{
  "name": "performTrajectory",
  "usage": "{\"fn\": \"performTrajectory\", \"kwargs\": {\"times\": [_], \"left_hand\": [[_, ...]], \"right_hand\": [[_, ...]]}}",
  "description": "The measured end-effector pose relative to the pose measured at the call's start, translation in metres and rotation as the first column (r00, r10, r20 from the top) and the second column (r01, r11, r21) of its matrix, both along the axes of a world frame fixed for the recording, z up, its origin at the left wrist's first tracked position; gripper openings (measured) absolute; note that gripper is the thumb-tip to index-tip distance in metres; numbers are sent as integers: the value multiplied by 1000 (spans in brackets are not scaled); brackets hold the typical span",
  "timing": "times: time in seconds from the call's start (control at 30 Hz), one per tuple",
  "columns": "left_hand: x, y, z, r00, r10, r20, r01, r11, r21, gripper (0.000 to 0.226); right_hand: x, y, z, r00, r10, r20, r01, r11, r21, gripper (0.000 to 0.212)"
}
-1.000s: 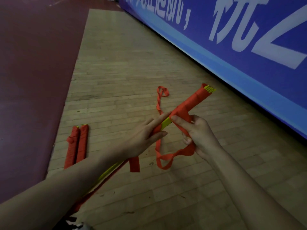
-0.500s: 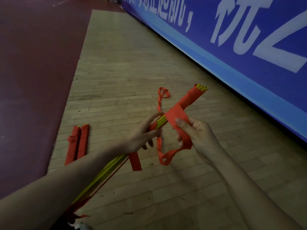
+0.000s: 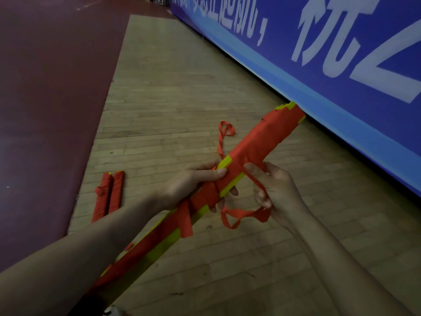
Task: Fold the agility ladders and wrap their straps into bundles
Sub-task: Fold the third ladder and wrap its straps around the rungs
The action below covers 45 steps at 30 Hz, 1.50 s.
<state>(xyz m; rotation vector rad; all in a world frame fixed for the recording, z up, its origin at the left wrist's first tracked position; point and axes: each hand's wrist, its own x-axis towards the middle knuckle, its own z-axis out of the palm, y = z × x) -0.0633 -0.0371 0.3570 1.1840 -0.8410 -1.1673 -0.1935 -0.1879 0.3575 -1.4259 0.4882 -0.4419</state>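
so the left hand (image 3: 193, 185) has its fingers and thumb curled round the middle of the folded ladder (image 3: 257, 144), a stack of yellow slats held up off the wooden floor (image 3: 182, 92), far end aimed at the blue banner (image 3: 341, 53). right hand (image 3: 275, 192) pinches the red strap (image 3: 246, 216), which loops loose beneath it. two wrapped bundles (image 3: 110, 195) lie side by side on the floor, touching, just beside the dark red mat (image 3: 45, 99).
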Motion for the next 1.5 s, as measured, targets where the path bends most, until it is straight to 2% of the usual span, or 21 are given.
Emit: {"fn": "performTrajectory", "kwargs": {"times": [0.13,0.3,0.37,0.43,0.57,0.6,0.67,0.7,0.83,0.9,1.0,1.07,1.2,1.3,1.37,1.43,1.5], "left_hand": [[3,0,0,991,-106,-84,105,994,-11,31],[5,-5,3,999,-41,-6,41,995,96,38],[4,-6,2,996,-1,87,-9,993,114,40],[2,-6,-1,955,46,292,-93,985,148,43],[-11,-14,-13,752,154,640,-332,928,167,61],[-14,-15,-16,654,171,737,-395,908,141,59],[-18,-15,-21,392,165,905,-455,890,34,57],[-19,-14,-23,312,167,935,-444,896,-12,59],[-15,-15,-30,167,148,975,-389,918,-73,71],[-10,-14,-31,196,182,964,-363,926,-101,73],[-6,-12,-31,218,224,950,-354,925,-137,74],[-2,-11,-29,255,221,941,-372,921,-115,73],[6,-11,-22,355,239,904,-394,915,-87,73],[10,-8,-16,417,227,880,-379,923,-59,69],[9,-7,-12,471,220,854,-372,928,-34,62],[6,-6,-8,564,245,789,-365,930,-28,50],[4,-6,-2,697,274,662,-347,937,-21,40]], "right_hand": [[-4,4,2,982,136,129,-146,987,70,38],[0,10,2,994,25,108,-31,998,55,41],[4,10,4,997,-24,75,20,998,52,37],[6,10,5,996,-71,49,68,996,60,33],[11,14,6,991,-134,26,132,987,89,27],[12,15,7,989,-143,31,139,985,104,27],[13,16,10,984,-169,47,162,978,128,27],[13,16,11,981,-186,58,176,974,146,28],[13,16,16,977,-181,113,156,967,204,31],[12,17,16,984,-151,92,138,981,136,30],[12,16,12,992,-121,29,123,989,-78,27],[12,17,9,996,-82,-18,79,988,-131,22],[9,17,5,998,29,-50,-28,1000,10,16],[6,13,6,998,19,-56,-14,996,83,13],[5,11,7,997,-3,-71,10,996,89,21],[6,11,7,997,-19,-70,25,997,73,31],[7,12,5,998,-44,-41,46,998,46,31]]}}
